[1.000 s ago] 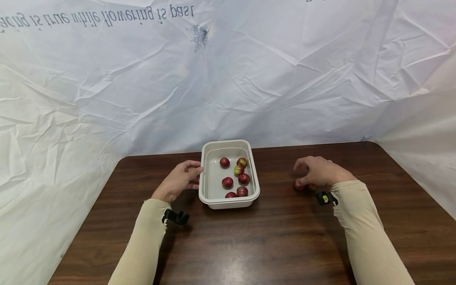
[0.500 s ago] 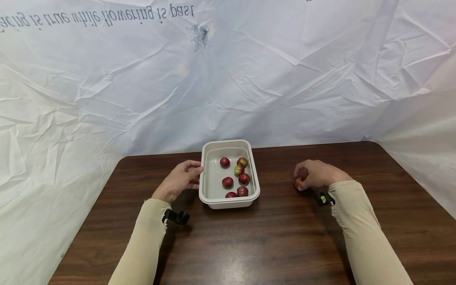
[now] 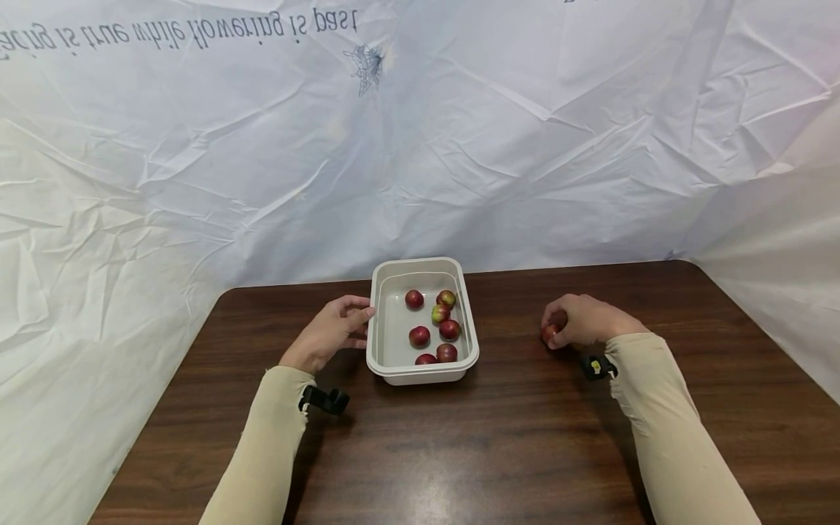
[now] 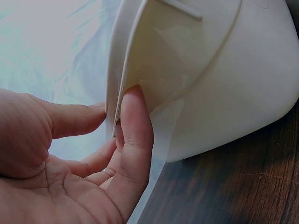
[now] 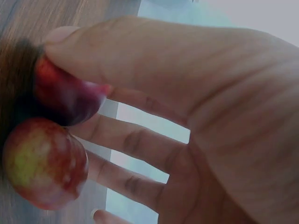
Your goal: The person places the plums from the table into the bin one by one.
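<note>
In the head view my left hand (image 3: 331, 332) is at the left side of a whitish plastic container (image 3: 421, 375). The left wrist view shows its thumb on the outside of the container's rim (image 4: 122, 70) and a finger tucked beneath it, pinching the edge. Several red and yellow-green plums (image 3: 418, 336) lie inside the container. To the right, my right hand (image 3: 587, 319) pinches a dark red plum (image 5: 65, 91) between thumb and fingers, low at the tabletop. A second plum, red and yellow (image 5: 44, 163), sits right beside it, hidden behind the hand in the head view.
The dark brown wooden table (image 3: 426, 452) ends at a back edge just behind the container. White wrinkled sheeting (image 3: 420, 146) with printed lettering hangs behind and at both sides. Bare tabletop lies between the container and my right hand.
My right hand has lowered slightly and its fingers have closed in around the plum; the second plum has gone out of sight in the head view. The left hand and container stay put.
</note>
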A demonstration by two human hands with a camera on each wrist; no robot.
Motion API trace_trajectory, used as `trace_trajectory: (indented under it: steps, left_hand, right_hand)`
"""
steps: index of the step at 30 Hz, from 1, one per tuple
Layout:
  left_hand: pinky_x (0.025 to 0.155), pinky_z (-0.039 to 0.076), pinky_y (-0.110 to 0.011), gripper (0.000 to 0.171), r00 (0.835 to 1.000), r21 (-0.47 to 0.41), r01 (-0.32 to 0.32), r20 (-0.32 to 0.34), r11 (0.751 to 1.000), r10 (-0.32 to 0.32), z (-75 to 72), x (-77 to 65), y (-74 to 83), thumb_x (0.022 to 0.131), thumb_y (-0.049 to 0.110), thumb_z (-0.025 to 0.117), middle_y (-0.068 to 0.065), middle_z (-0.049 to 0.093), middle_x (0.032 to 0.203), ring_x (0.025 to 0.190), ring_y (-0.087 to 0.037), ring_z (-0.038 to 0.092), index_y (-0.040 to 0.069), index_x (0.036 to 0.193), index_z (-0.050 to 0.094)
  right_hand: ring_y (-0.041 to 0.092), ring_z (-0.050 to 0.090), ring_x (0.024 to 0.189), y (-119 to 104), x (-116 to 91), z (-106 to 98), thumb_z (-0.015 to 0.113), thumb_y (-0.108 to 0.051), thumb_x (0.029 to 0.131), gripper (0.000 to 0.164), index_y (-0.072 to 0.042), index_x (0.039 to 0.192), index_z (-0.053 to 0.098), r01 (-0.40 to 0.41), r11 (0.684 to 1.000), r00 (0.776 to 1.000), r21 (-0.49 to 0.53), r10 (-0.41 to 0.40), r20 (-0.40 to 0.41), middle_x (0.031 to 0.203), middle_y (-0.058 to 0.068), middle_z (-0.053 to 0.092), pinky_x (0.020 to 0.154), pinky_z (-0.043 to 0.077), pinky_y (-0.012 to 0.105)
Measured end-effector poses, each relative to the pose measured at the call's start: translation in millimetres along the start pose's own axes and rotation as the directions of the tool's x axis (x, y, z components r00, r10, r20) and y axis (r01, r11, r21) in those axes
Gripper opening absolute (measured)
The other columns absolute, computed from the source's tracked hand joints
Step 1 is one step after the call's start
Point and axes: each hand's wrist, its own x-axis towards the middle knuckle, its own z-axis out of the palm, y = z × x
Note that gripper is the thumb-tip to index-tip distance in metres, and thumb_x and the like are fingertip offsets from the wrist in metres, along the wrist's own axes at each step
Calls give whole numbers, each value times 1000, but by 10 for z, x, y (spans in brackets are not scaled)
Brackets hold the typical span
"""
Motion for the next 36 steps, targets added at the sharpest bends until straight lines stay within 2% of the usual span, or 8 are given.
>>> trace_trajectory:
  steps: [4, 9, 11, 14, 16, 24, 31, 36]
  left_hand:
    - [85, 62, -36, 42, 1000, -1, 0, 0, 1000, 0, 3, -1, -1, 108, 22, 54, -23, 59, 133, 97, -21, 67, 1, 144, 46]
    - [84, 62, -36, 43, 1000, -3, -1, 2, 1000, 1, 5, -2, -3, 108, 22, 54, -22, 60, 132, 98, -22, 67, 1, 144, 45]
    - [85, 62, -36, 43, 1000, -3, -2, 2, 1000, 2, 4, -4, 0, 108, 22, 54, -23, 60, 132, 98, -22, 68, 1, 144, 45]
    - [85, 62, -36, 43, 1000, -1, -3, 1, 1000, 3, 2, -5, 1, 108, 23, 54, -23, 59, 134, 100, -23, 67, 1, 144, 45]
    - [86, 62, -37, 43, 1000, 0, -1, -1, 1000, 1, 1, -6, 0, 108, 23, 54, -23, 58, 135, 101, -23, 67, 1, 144, 45]
    - [86, 62, -36, 43, 1000, -5, 5, -4, 1000, -5, 0, 1, -4, 108, 23, 54, -23, 58, 135, 103, -24, 67, 1, 144, 45]
    - [85, 62, -35, 43, 1000, -6, 5, -6, 1000, -5, 3, -4, 5, 108, 22, 54, -24, 58, 135, 99, -22, 67, 0, 144, 45]
    - [85, 62, -35, 43, 1000, -9, 3, -2, 1000, -3, 5, 0, 7, 108, 22, 54, -24, 57, 135, 99, -22, 66, 0, 144, 45]
  right_hand:
    - [19, 59, 84, 15, -10, -20, 80, -19, 89, 25, -11, 111, 72, 4, 1000, 1000, 2, -4, -28, 101, 8, 67, 68, 50, 34]
    - [17, 64, 73, -19, -47, -35, 78, -19, 91, 30, -8, 118, 69, -9, 998, 999, 56, 12, -50, 98, 7, 68, 66, 54, 35]
    - [17, 66, 67, -44, -64, -38, 77, -19, 92, 27, -10, 115, 69, -9, 999, 998, 53, 13, -65, 92, 4, 68, 81, 54, 47]
    - [16, 65, 67, -70, -74, -45, 77, -20, 92, 22, -14, 111, 70, 5, 1000, 994, 15, -4, -105, 87, 0, 69, 99, 39, 68]
    - [16, 65, 74, -88, -73, -52, 78, -21, 91, 22, -15, 111, 71, 22, 1000, 990, -11, -23, -138, 89, -1, 70, 102, 29, 76]
    - [22, 64, 94, -179, -88, -87, 79, -20, 89, 26, -16, 114, 73, 72, 995, 967, -71, -87, -238, 103, 0, 72, 99, 32, 75]
    - [25, 64, 103, -260, -101, -113, 81, -20, 88, 27, -19, 113, 74, 100, 984, 942, -150, -142, -303, 107, -1, 72, 87, 40, 54]
    - [26, 63, 105, -315, -127, -121, 81, -18, 88, 27, -17, 114, 73, 131, 981, 931, -145, -172, -323, 108, 0, 71, 93, 42, 56]
